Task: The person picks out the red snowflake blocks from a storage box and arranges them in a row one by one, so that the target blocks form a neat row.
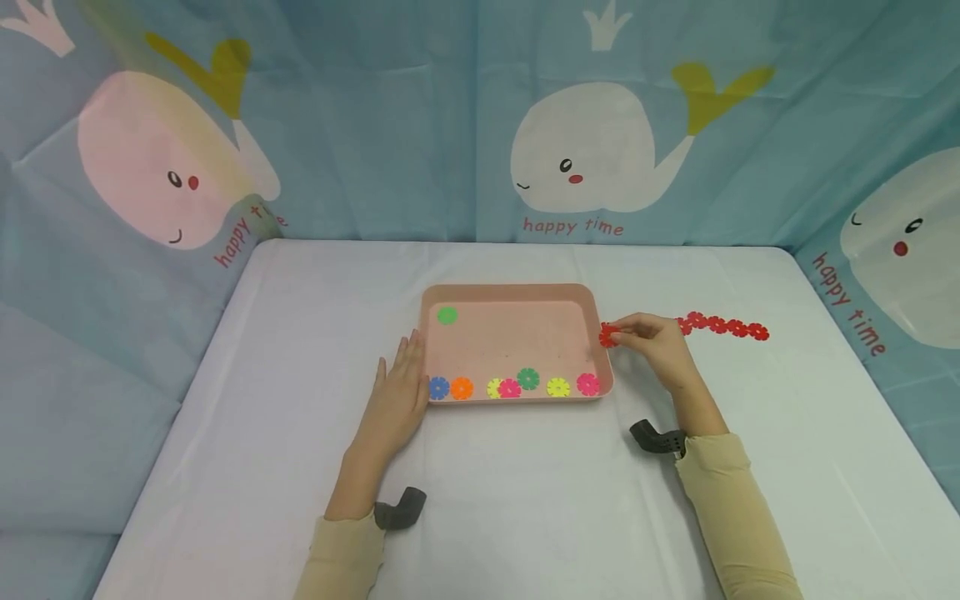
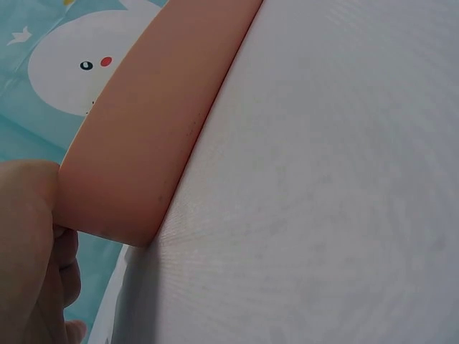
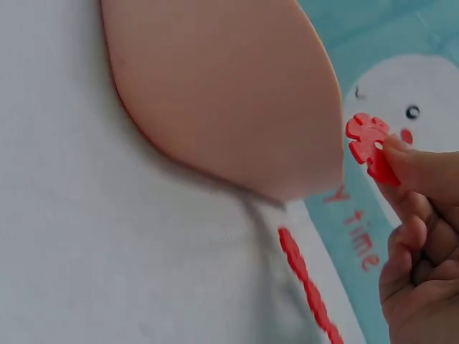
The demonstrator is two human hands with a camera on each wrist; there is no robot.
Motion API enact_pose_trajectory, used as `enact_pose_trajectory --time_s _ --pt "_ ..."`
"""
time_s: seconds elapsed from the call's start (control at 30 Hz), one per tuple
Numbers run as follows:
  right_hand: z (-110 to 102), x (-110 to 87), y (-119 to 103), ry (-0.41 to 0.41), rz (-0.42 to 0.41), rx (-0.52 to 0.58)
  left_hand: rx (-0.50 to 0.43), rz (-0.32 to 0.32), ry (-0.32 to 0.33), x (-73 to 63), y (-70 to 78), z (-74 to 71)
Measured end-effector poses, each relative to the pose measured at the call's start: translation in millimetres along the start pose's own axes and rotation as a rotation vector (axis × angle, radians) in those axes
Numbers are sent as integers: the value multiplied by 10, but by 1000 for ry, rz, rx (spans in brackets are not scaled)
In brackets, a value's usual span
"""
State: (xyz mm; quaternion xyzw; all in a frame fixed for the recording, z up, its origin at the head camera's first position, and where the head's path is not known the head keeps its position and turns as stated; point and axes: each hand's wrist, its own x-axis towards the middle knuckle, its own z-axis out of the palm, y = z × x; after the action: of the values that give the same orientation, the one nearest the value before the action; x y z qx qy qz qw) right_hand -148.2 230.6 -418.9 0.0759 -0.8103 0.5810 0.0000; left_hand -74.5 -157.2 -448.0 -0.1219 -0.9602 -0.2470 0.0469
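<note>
A red notched plastic disc (image 3: pixel 369 143), flower-shaped, is pinched between the thumb and fingers of my right hand (image 1: pixel 651 343), right at the pink tray's right rim in the head view. My left hand (image 1: pixel 393 396) rests along the left side of the tray (image 1: pixel 510 292), its fingers straight. Inside the tray, a light green disc (image 1: pixel 447 316) lies at the far left. Along the near side lie a blue disc (image 1: pixel 438 387), an orange disc (image 1: pixel 462 388), a dark green disc (image 1: pixel 528 379) and several yellow and pink ones. A row of red discs (image 1: pixel 717 325) lies right of the tray, partly hidden by my right hand.
A white cloth covers the table (image 1: pixel 525 500). Behind it hangs a blue curtain (image 1: pixel 420 125) with whale prints. A black wrist mount (image 1: pixel 401 510) sticks out at my left wrist, and another black mount (image 1: pixel 657 437) at my right.
</note>
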Motion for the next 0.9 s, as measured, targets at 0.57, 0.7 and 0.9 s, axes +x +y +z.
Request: enact_pose_trajectory --time_s 0.57,0.7,0.9 --pt "-438 -144 324 54 127 -79 5 -6 -6 0 -3 -5" --pt "-551 -193 374 86 171 -102 4 -4 -6 1 -6 -3" --pt "-680 -250 393 142 190 -137 -2 6 8 0 -15 5"
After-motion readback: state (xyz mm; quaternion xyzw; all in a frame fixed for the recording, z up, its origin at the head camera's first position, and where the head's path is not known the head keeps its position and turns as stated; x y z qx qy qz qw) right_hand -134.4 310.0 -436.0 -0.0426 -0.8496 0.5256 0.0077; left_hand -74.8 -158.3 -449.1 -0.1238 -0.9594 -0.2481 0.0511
